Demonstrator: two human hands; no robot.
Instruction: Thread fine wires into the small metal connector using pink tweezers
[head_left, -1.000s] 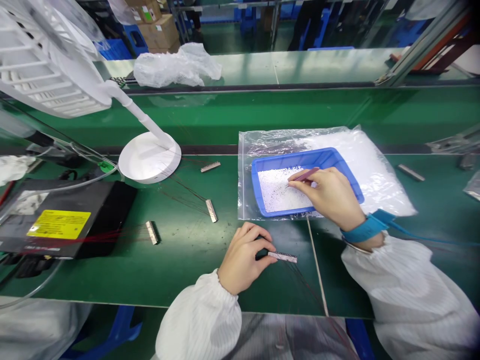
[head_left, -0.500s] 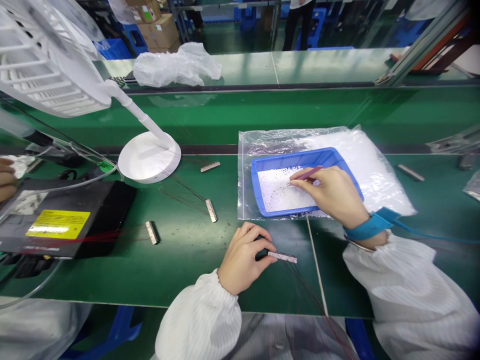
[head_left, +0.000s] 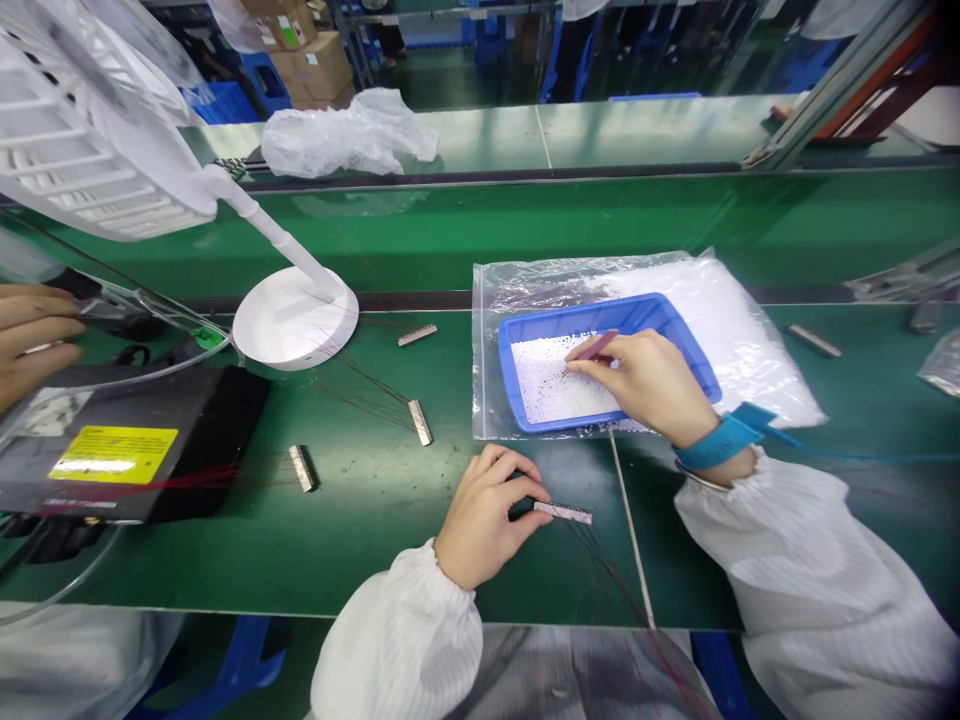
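Observation:
My left hand (head_left: 491,520) pinches one end of a small wired strip (head_left: 564,513) between thumb and fingers, just above or on the green table. Thin dark and red wires trail from the strip toward my body. Over the blue tray (head_left: 512,385), my right hand (head_left: 649,380) is closed around reddish tweezers (head_left: 600,345). Their tips point down into small white pieces (head_left: 551,380), some with dark spots; whether anything is between the tips is too small to tell. A blue wrist strap (head_left: 724,440) with a cord circles my right wrist.
Under the tray lies a clear bag (head_left: 757,350) of white material. Similar strips (head_left: 421,422) with wires lie left of centre. A white fan (head_left: 296,315) and a black box (head_left: 135,440) stand at left, where another person's hand (head_left: 34,340) shows.
My right hand has moved slightly left over the tray with the tweezers. My left hand keeps its grip on the strip. The other person's hand has come further into view at left.

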